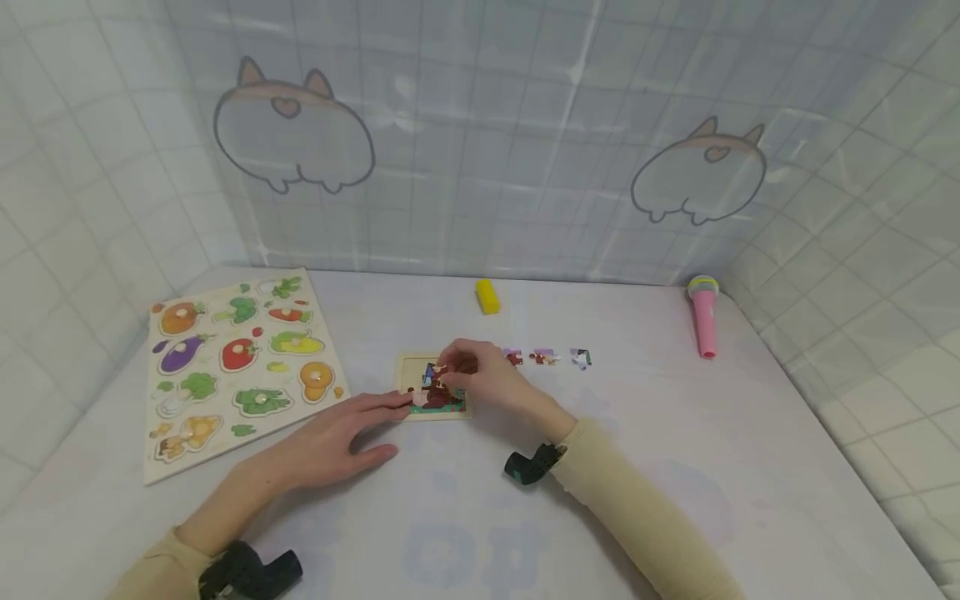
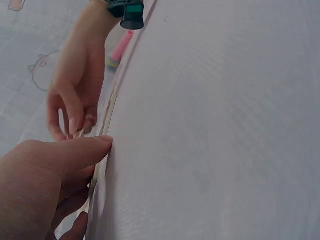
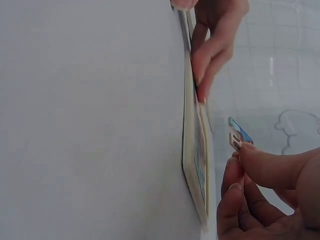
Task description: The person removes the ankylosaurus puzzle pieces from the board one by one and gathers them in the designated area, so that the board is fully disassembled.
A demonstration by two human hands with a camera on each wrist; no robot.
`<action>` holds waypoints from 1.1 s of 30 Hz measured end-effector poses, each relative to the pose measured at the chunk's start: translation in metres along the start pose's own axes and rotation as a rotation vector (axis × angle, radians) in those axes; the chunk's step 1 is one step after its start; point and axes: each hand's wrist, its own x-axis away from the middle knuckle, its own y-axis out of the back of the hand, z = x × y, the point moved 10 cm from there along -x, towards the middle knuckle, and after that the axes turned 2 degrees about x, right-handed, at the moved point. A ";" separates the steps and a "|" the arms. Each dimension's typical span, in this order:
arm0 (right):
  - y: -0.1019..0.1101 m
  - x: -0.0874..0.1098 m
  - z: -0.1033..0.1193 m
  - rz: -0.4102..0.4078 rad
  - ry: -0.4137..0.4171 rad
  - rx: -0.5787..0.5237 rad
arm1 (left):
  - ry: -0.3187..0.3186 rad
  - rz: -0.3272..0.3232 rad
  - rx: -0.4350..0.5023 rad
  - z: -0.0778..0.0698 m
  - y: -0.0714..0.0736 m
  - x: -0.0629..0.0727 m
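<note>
A small jigsaw tray with a pale wooden rim lies flat on the table, partly filled with brown, green and pink pieces. On its left side rest the fingertips of my left hand, fairly straight, with the thumb on the table. Above the tray, my right hand pinches a puzzle piece between thumb and fingers. In the right wrist view this puzzle piece, with some blue on it, is tilted and apart from the tray. Part of the tray is hidden by the right hand.
Three loose puzzle pieces lie in a row right of the tray, one partly behind the right hand. A vegetable puzzle board lies at left. A yellow block sits behind, and a pink toy microphone at far right.
</note>
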 end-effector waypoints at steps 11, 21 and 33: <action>0.059 0.040 -0.035 -0.079 -0.054 -0.015 | -0.005 0.000 0.010 0.001 -0.002 0.000; 0.083 0.062 -0.053 -0.107 -0.081 -0.015 | -0.023 -0.021 -0.003 0.000 0.000 0.001; 0.084 0.068 -0.060 -0.110 -0.102 0.030 | -0.018 -0.031 -0.008 -0.001 0.001 0.001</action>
